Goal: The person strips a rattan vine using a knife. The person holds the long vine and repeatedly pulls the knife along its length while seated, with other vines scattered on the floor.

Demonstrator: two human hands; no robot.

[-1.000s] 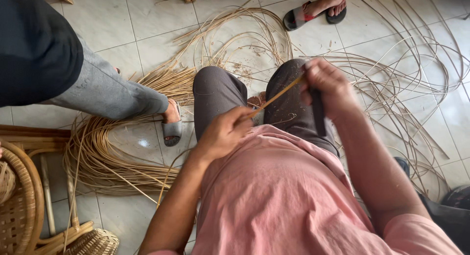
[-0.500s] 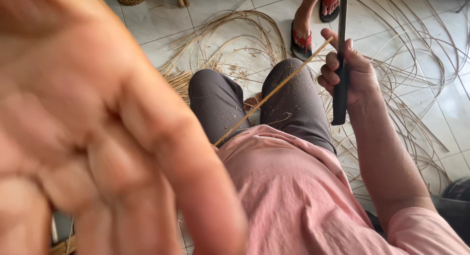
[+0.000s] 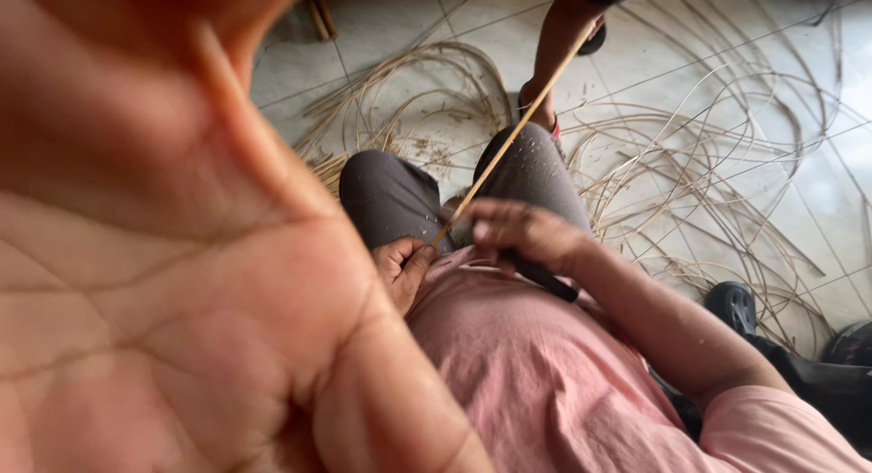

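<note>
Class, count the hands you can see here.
3: the left hand pinching the cane strip, the right hand beside it holding a dark tool, and another person's blurred palm filling the left. More may hide behind it.

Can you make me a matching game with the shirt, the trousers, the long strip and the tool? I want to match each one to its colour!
Things:
1. shirt
2. trousers
3. strip, pinched in the left hand
4. tool, gripped in the right hand

Colours:
A. black
B. pink
C. pale tan
D. grey

Right pairs: 1-B, 2-D, 3-C, 4-A.
</note>
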